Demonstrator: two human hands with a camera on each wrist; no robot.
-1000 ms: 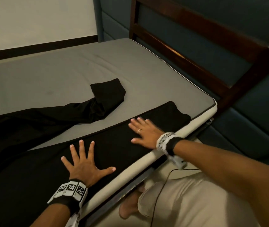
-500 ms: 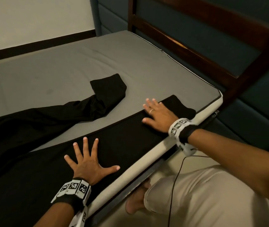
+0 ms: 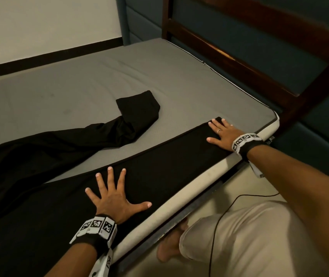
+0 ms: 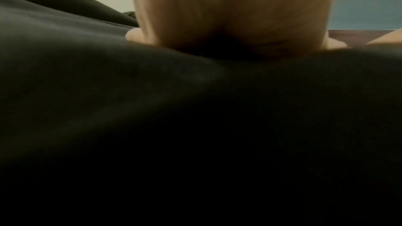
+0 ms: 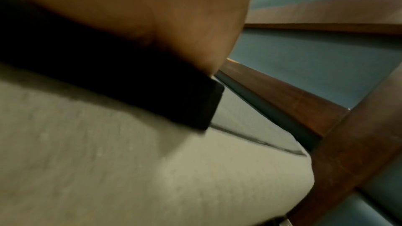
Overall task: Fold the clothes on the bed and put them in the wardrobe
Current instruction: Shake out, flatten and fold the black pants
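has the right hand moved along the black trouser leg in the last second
Yes. The right hand has slid along the black trouser leg toward its hem, nearer the mattress corner by the wooden bed frame, fingers flat.

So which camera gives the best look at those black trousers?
The head view: black trousers lie along the mattress edge under both flat hands. Left wrist shows only dark blurred cloth; right wrist shows just one hem corner.

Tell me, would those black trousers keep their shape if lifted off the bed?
Probably not. The black trousers lie limp, and the far leg bends and wrinkles on the mattress, so they would likely sag. Both hands press them flat, which suggests thin, light cloth that may slide when pushed.
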